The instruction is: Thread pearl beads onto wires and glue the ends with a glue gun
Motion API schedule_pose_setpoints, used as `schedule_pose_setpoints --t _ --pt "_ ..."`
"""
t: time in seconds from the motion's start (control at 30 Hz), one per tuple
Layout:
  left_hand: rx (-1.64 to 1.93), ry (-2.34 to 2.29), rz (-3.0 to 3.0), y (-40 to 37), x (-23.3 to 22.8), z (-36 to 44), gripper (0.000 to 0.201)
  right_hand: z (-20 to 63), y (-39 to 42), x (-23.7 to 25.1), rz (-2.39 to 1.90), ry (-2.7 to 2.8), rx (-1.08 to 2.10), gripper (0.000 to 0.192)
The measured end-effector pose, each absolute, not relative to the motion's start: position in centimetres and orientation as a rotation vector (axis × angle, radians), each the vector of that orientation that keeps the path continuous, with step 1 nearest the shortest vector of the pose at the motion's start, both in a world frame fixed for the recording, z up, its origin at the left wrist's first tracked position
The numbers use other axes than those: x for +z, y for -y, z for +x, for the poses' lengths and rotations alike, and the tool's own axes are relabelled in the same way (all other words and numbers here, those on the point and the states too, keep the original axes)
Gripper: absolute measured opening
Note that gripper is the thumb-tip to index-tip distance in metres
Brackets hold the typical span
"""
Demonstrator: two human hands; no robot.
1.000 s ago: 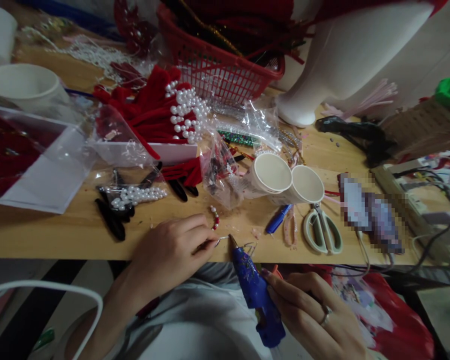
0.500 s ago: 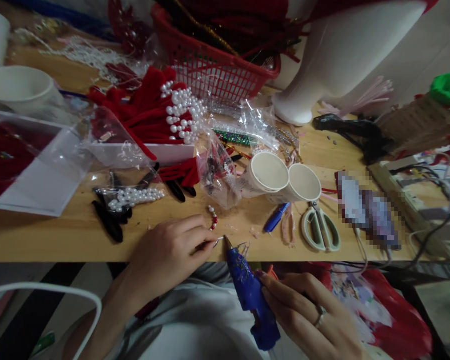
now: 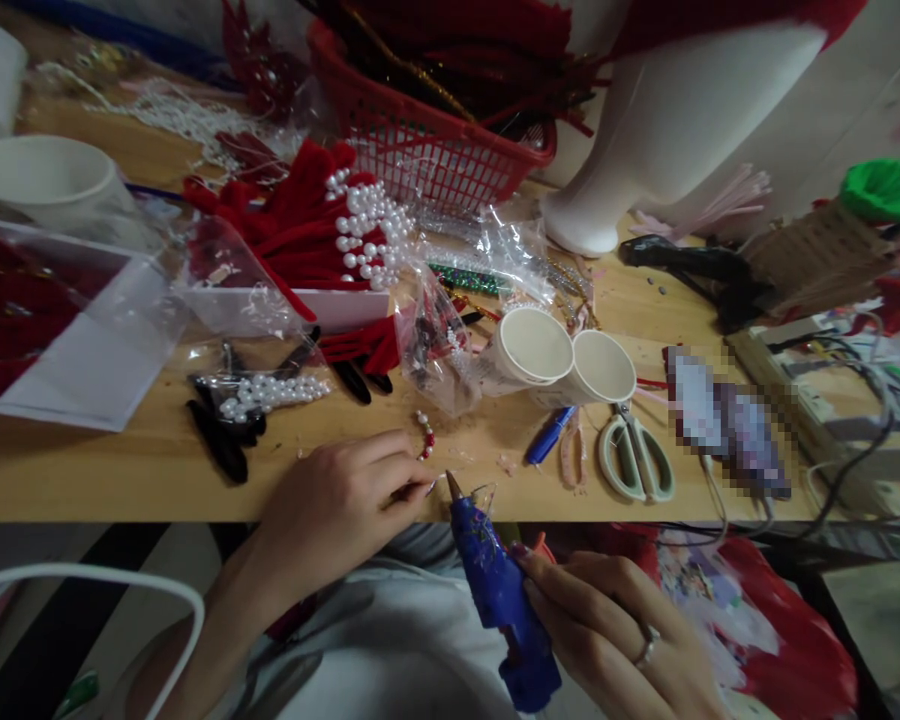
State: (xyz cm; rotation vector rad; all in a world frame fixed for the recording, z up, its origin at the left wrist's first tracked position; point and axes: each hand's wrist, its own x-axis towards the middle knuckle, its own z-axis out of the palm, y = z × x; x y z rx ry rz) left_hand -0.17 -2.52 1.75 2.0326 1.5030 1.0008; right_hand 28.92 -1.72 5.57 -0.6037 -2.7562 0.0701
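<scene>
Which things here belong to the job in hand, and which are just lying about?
Job in hand:
blue glue gun, in right hand
thin pale piece, in left hand
bead strand, probably

Lying about:
scissors
blue pen
white cups
red basket

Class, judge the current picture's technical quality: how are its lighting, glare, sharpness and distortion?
Head view: dim light, with darkness under the table; head view: glints on the clear bag; head view: the white form looks stretched, perhaps by a wide lens; head view: a pixelated patch hides detail, and the strand at the left hand is too fine to identify.
</scene>
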Motion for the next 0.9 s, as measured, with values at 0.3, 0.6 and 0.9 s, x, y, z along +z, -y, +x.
schedule_pose_setpoints --t 0.3,0.6,0.9 --pt "0.992 -1.522 2.045 2.5 2.1 -0.3 0.014 28.3 1.1 6.3 -0.603 2.711 0.095 0.028" --pt "0.966 -1.510 2.027 2.6 1.9 -0.4 0.013 29.6 1.9 6.5 -0.647 2.795 0.075 0.012" --pt "0.942 -1.547 2.022 2.7 2.0 -0.4 0.013 28.5 1.9 6.1 -0.616 2.755 0.103 0.014"
